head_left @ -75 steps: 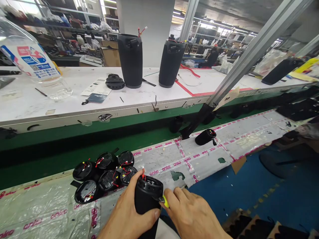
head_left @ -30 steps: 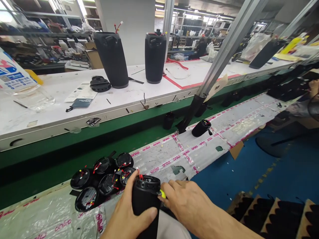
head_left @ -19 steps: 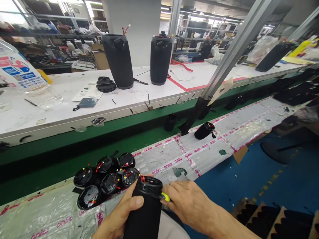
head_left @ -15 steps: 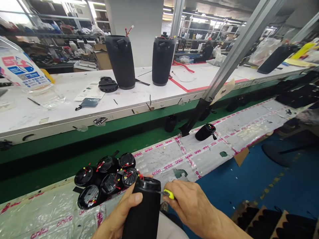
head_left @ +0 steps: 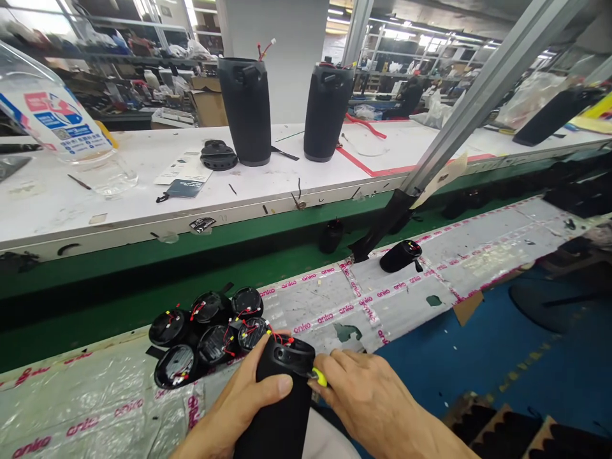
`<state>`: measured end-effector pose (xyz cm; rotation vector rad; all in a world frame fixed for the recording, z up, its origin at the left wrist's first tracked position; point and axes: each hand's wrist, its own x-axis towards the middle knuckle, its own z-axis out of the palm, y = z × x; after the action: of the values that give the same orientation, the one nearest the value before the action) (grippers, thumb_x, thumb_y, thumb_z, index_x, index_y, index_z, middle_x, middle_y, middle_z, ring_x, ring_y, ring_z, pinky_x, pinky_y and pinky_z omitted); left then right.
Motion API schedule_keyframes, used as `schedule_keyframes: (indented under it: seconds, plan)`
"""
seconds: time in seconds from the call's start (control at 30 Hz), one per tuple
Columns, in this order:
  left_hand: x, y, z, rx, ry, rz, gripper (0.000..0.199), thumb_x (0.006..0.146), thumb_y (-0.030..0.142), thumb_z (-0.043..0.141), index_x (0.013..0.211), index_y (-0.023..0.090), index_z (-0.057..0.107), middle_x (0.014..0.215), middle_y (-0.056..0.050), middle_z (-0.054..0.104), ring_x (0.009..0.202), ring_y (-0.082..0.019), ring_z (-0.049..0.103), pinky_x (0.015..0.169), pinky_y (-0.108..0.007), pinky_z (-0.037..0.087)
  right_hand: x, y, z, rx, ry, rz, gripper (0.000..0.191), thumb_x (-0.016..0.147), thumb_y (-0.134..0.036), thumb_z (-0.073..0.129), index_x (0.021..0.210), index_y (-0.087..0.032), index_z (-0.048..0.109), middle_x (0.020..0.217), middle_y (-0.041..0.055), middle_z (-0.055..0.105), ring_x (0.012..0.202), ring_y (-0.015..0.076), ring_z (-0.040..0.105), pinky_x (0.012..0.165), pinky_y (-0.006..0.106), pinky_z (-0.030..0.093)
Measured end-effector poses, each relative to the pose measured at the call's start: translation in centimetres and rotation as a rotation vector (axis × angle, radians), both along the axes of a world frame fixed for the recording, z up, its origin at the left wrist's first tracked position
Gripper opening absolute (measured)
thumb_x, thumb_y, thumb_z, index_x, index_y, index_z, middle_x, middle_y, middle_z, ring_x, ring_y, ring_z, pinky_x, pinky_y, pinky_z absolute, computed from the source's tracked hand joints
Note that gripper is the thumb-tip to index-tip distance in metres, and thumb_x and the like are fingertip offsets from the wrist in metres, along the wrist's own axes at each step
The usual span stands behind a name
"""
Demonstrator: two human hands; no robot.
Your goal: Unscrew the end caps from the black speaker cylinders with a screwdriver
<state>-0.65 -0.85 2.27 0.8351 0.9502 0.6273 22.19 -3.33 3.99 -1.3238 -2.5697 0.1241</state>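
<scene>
My left hand is wrapped round a black cylindrical speaker housing, thumb across its front. The housing leans slightly, and red wires with small connectors stick out of its open top. In my right hand is a yellow utility knife, mostly covered by my fingers. Its tip meets the right side of the housing, just below the top rim; the blade itself is hard to make out. Left of my hands, several similar black housings stand close together, their wired ends facing up.
Above is a white shelf with two upright speakers, a black cap, tags and a plastic bottle. A slanted metal post crosses on the right. Another housing lies on the plastic-covered lower bench.
The housing in my left hand has turned and tilted a little, showing more of its top rim. My right hand with the knife has shifted slightly downward along it. The camera view has moved slightly.
</scene>
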Motion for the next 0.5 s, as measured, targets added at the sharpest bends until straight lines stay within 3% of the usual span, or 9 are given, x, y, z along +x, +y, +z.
schedule_keyframes:
  seconds: [0.17, 0.3, 0.5]
  plan:
    - [0.03, -0.05, 0.19, -0.002, 0.023, -0.010, 0.074, 0.073, 0.056, 0.081, 0.135, 0.027, 0.053, 0.128, -0.005, 0.072, 0.128, -0.037, 0.059, 0.111, -0.047, 0.040, 0.12, 0.10, 0.37, -0.033, -0.042, 0.019, 0.005, 0.106, -0.023, 0.052, 0.102, -0.024, 0.050, 0.077, -0.0020, 0.062, 0.064, 0.0211, 0.064, 0.054, 0.036, 0.035]
    - [-0.04, -0.08, 0.52, 0.085, 0.119, -0.028, 0.076, 0.073, 0.058, 0.081, 0.136, 0.026, 0.052, 0.132, -0.006, 0.070, 0.133, -0.039, 0.054, 0.116, -0.049, 0.036, 0.28, 0.06, 0.65, -0.045, -0.117, 0.013, 0.016, 0.101, -0.025, 0.062, 0.099, -0.025, 0.046, 0.076, -0.0029, 0.062, 0.060, 0.0208, 0.064, 0.051, 0.036, 0.027]
    - [0.02, -0.25, 0.88, 0.168, 0.211, -0.074, 0.077, 0.076, 0.060, 0.078, 0.139, 0.027, 0.047, 0.133, -0.006, 0.068, 0.129, -0.036, 0.058, 0.113, -0.047, 0.040, 0.44, -0.15, 0.70, -0.031, -0.250, 0.054, 0.020, 0.099, -0.025, 0.063, 0.098, -0.026, 0.043, 0.072, -0.0031, 0.060, 0.053, 0.0198, 0.061, 0.048, 0.036, 0.017]
